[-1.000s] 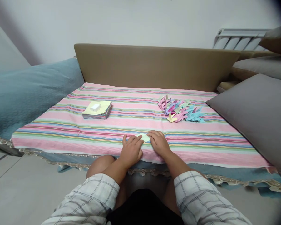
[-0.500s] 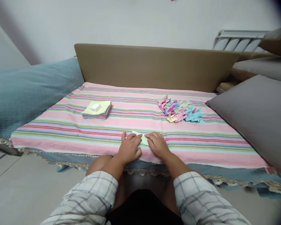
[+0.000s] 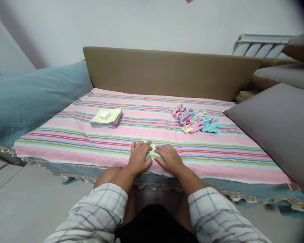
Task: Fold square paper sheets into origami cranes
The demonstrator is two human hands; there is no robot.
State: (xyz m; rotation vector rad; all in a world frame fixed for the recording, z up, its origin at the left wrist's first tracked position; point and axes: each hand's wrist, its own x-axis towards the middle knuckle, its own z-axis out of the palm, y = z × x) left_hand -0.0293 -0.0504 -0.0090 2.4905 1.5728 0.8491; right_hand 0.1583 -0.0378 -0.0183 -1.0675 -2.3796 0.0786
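A folded piece of pale green paper (image 3: 152, 151) lies on the striped cloth in front of me, partly hidden by my fingers. My left hand (image 3: 140, 156) has its fingers curved over the left part of the paper, with its thumb at the near edge. On the right part rest the fingertips of my right hand (image 3: 169, 158), its thumb also near the lower edge. Both hands hold the paper down against the cloth between them. Beyond them, to the right, is a cluster of folded paper cranes (image 3: 196, 119) in pink, purple, blue, yellow and green.
A stack of square paper sheets (image 3: 105, 121), yellow on top, lies at the left with a small white block (image 3: 104, 115) on it. The striped cloth (image 3: 144, 108) covers the sofa seat. A grey cushion (image 3: 273, 125) leans at the right, and a blue-covered armrest (image 3: 40, 91) bounds the left.
The fingers of both hands have shifted slightly on the green paper, and the right thumb has spread away from its fingers to the near edge. The view has tilted a little.
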